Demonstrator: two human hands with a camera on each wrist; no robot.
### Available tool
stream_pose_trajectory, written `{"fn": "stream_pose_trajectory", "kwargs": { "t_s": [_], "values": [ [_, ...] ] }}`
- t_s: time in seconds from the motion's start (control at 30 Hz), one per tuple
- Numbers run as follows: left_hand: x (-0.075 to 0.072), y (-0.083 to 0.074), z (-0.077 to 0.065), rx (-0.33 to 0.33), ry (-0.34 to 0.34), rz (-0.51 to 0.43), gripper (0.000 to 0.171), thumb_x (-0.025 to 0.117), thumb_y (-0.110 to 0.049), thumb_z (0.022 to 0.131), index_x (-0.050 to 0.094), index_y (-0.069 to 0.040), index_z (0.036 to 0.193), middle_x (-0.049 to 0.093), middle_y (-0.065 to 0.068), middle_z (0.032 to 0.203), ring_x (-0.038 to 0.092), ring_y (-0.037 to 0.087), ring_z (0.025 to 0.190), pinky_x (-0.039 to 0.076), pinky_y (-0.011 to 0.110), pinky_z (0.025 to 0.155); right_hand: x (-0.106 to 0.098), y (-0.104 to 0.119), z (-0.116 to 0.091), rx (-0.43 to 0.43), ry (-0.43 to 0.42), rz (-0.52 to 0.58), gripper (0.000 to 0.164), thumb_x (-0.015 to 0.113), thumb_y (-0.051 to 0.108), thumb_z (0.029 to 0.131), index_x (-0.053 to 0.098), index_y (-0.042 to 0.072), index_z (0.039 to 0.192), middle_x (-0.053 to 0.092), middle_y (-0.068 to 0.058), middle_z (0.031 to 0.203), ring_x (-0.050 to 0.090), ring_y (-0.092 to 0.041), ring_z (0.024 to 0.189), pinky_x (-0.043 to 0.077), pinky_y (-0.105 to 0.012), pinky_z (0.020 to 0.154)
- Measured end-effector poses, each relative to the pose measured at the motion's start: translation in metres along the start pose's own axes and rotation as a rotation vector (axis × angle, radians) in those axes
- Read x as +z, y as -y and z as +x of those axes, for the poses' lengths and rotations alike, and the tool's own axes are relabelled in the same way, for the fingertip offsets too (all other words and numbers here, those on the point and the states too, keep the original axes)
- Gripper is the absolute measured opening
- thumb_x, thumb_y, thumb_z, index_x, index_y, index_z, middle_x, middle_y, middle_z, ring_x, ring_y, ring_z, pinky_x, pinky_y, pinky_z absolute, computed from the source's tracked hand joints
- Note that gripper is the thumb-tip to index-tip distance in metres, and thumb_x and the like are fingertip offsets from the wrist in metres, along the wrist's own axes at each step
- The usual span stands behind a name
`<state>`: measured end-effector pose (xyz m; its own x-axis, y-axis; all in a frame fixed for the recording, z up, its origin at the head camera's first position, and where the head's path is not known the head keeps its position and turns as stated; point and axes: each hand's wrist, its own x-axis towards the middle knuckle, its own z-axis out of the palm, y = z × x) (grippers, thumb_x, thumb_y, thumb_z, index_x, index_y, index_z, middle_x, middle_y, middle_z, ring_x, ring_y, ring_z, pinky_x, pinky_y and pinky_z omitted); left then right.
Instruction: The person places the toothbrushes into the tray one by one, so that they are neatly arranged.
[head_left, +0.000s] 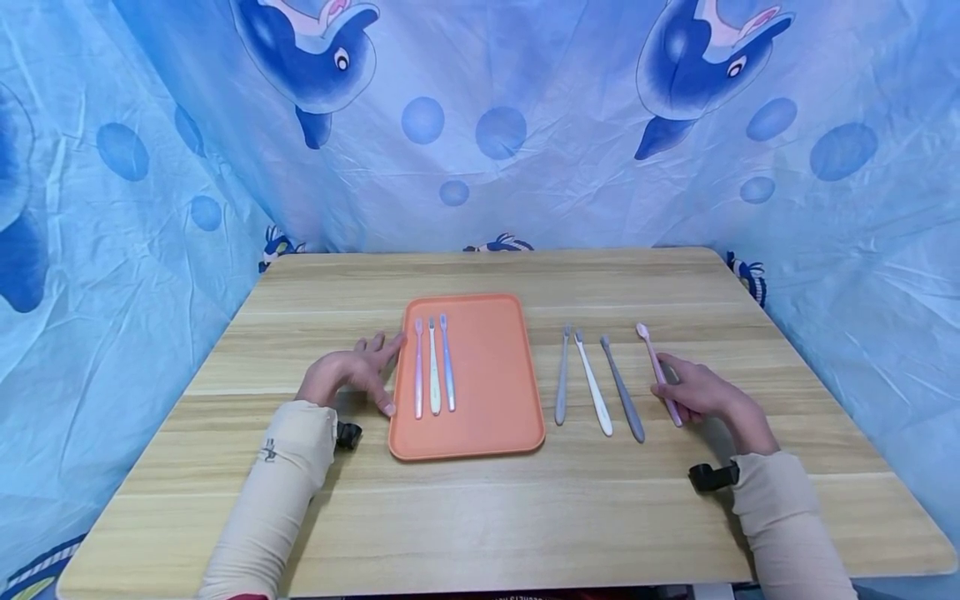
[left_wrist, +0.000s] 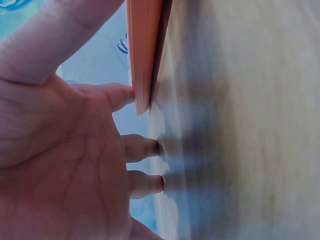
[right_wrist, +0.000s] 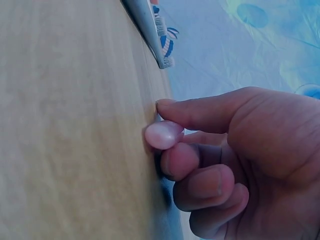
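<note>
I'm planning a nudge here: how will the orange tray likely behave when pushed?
The orange tray likely stays stiff, given its raised rim. Lying flat on the table, it should slide rather than tip. Its three toothbrushes lie loose, so they may shift.

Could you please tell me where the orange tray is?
In the head view, the orange tray lies on the table between the left hand, at its left edge, and the nearest grey toothbrush.

Seven toothbrushes (head_left: 435,383), one tray (head_left: 495,375), one table (head_left: 480,517), two printed dolphins (head_left: 315,79), perhaps a cut-off third (head_left: 21,258)
</note>
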<state>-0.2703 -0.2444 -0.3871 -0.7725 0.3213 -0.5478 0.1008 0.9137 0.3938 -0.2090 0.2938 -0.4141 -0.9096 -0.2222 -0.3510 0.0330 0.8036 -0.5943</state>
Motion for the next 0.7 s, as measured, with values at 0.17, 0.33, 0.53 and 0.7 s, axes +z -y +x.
{"fn": "stream_pose_trajectory", "kwargs": {
  "t_s": [0.17, 0.33, 0.53, 0.7],
  "values": [
    [0.0, -0.0003, -0.0011, -0.004, -0.004, 0.008, 0.148, 0.093, -0.05, 0.059, -0.008, -0.02, 0.162, -0.017, 0.024, 0.167, -0.016, 0.054, 0.151, 0.0, 0.076, 0.118, 0.0, 0.0002, -0.0009, -0.007, -0.012, 0.011, 0.072, 0.052, 0.017, 0.102, 0.012, -0.008, 0.157, 0.059, -0.002, 0.058, 0.054, -0.013, 0.047, 0.044, -0.027, 0.043],
    [-0.0009, -0.0008, -0.0013, 0.016, -0.005, 0.017, 0.147, 0.093, -0.048, 0.06, -0.008, -0.018, 0.162, -0.016, 0.026, 0.166, -0.016, 0.056, 0.15, 0.001, 0.076, 0.117, -0.0024, -0.0008, -0.0019, -0.017, -0.035, 0.022, 0.072, 0.051, 0.016, 0.101, 0.012, -0.007, 0.157, 0.059, -0.002, 0.058, 0.055, -0.014, 0.047, 0.045, -0.028, 0.042],
    [0.0, -0.0006, -0.0012, 0.007, -0.008, 0.015, 0.148, 0.093, -0.05, 0.059, -0.008, -0.019, 0.162, -0.016, 0.025, 0.167, -0.016, 0.055, 0.151, 0.001, 0.076, 0.118, -0.0059, 0.0008, -0.0015, -0.005, -0.04, 0.044, 0.074, 0.052, 0.02, 0.101, 0.011, -0.004, 0.158, 0.06, -0.001, 0.06, 0.055, -0.014, 0.049, 0.045, -0.029, 0.044],
    [0.0002, 0.0001, -0.0008, 0.008, -0.007, 0.015, 0.148, 0.092, -0.051, 0.059, -0.008, -0.019, 0.162, -0.017, 0.025, 0.166, -0.016, 0.055, 0.151, 0.001, 0.076, 0.117, -0.0083, 0.0016, -0.0018, -0.008, -0.049, 0.064, 0.076, 0.052, 0.023, 0.103, 0.008, 0.0, 0.16, 0.059, 0.0, 0.06, 0.054, -0.014, 0.049, 0.045, -0.029, 0.044]
  ]
}}
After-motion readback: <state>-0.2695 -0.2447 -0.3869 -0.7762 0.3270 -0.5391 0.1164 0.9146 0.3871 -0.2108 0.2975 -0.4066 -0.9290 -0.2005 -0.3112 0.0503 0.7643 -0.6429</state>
